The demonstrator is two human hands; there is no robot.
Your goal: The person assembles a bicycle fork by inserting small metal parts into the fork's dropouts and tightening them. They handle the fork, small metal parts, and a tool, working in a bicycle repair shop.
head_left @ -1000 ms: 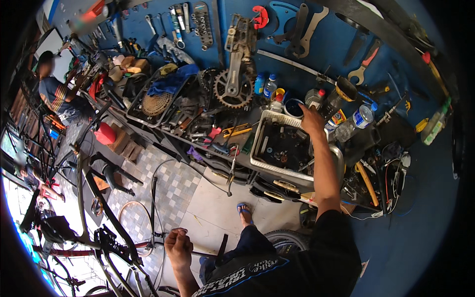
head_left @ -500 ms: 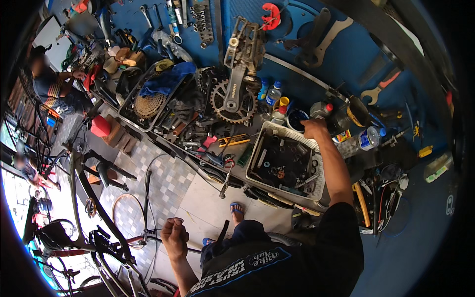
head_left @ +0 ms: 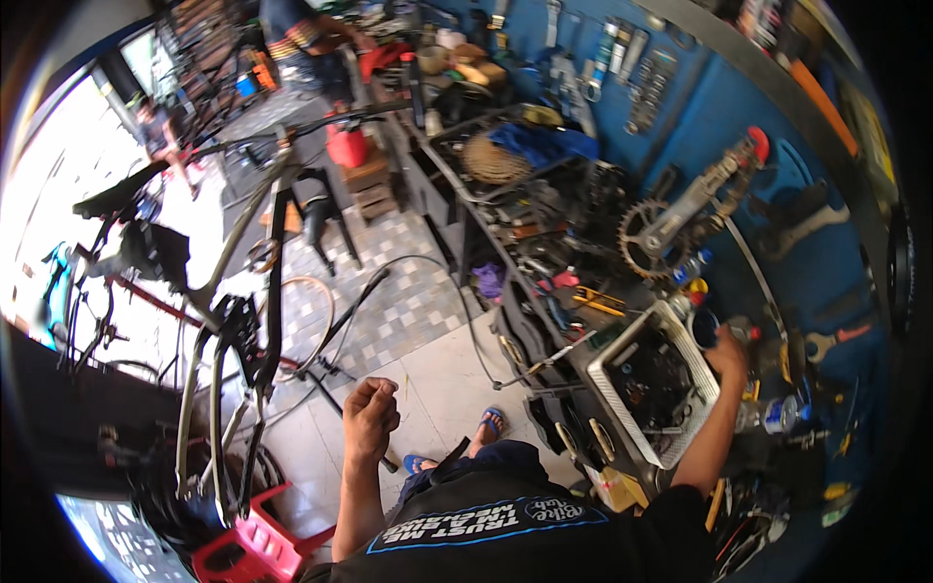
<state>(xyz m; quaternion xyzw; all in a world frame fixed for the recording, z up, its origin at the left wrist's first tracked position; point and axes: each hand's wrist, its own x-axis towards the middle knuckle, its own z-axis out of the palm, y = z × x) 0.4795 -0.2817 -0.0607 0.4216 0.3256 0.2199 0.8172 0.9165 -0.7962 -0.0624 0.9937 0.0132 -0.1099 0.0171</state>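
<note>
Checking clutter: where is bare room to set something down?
Pale floor tiles show bare between left hand and black cable, ahead of the blue sandals; checkered tiles are partly bare between bicycle frame and workbench. The workbench looks crowded: loose parts in the white basket, a bottle beside the right hand.

Premises: bicycle repair workshop. Evidence noted: bicycle frame [head_left: 241, 335] at left, greasy crankset [head_left: 657, 236], wrenches [head_left: 604, 58] hung on blue wall [head_left: 708, 115], white basket [head_left: 627, 420] holding small loose parts [head_left: 656, 384].

Far beyond the bare left hand [head_left: 370, 418], a dark-shirted, stripe-sleeved person [head_left: 289, 37] was cut off by the top edge.
</note>
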